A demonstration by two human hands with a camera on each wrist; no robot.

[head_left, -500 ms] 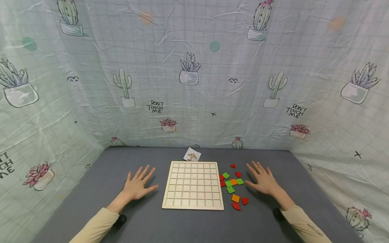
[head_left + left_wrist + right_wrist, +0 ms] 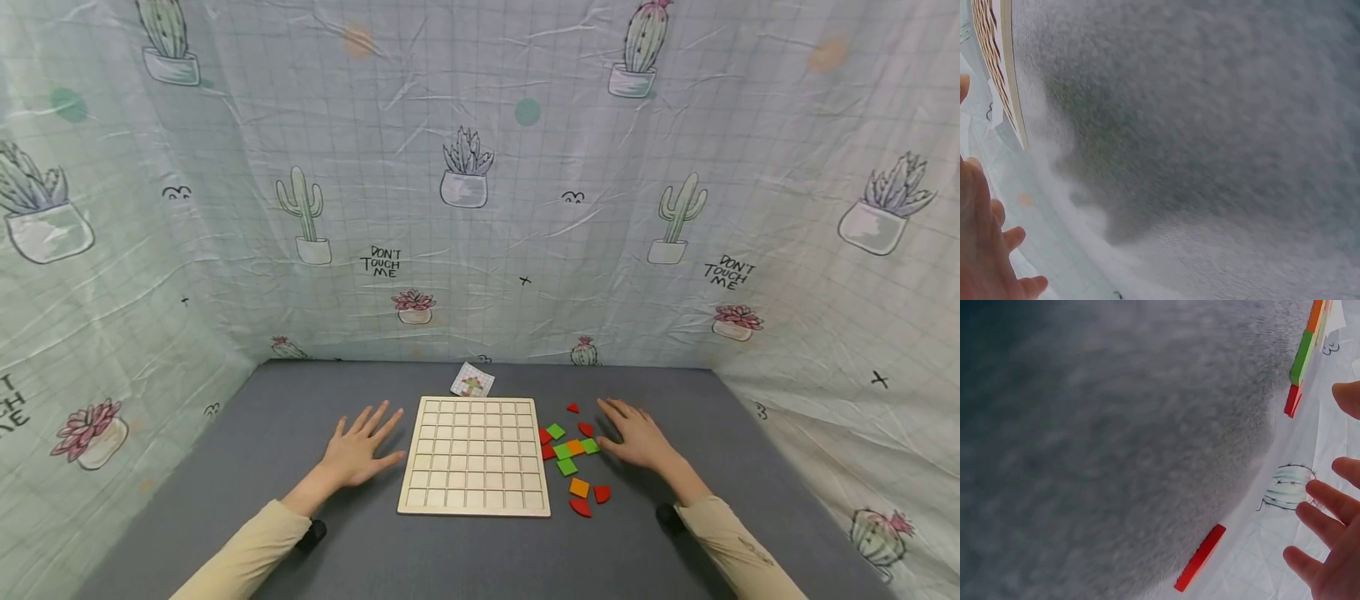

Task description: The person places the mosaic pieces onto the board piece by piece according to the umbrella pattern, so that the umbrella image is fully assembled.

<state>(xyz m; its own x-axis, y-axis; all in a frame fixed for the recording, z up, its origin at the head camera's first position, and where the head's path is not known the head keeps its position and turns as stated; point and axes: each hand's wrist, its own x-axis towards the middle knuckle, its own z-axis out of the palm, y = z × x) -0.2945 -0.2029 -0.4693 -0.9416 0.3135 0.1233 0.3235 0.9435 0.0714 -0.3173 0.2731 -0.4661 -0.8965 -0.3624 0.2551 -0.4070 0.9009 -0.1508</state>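
A pale wooden grid board (image 2: 475, 457) lies flat between my two hands in the head view. My left hand (image 2: 356, 450) hovers just left of the board, fingers spread, holding nothing; the left wrist view shows its shadow below. On the other side, my right hand (image 2: 639, 438) is beside the loose coloured pieces, fingers extended and empty. Nearest its thumb is a green square (image 2: 590, 446), with an orange square (image 2: 575, 447) and a red quarter-round piece (image 2: 586, 429) close by. In the right wrist view a red piece (image 2: 1200, 557) lies on the table past the fingers.
Behind the board is a small card (image 2: 472, 380) with a coloured grid picture. More pieces, including an orange square (image 2: 579, 487) and a red quarter-round piece (image 2: 602, 494), lie near the board's right edge. A cactus-print curtain (image 2: 480, 250) surrounds the grey table (image 2: 465, 558).
My left hand has moved right, closer to the board. The right hand has moved left toward the pieces, its fingers less spread. The board and pieces stay where they were.
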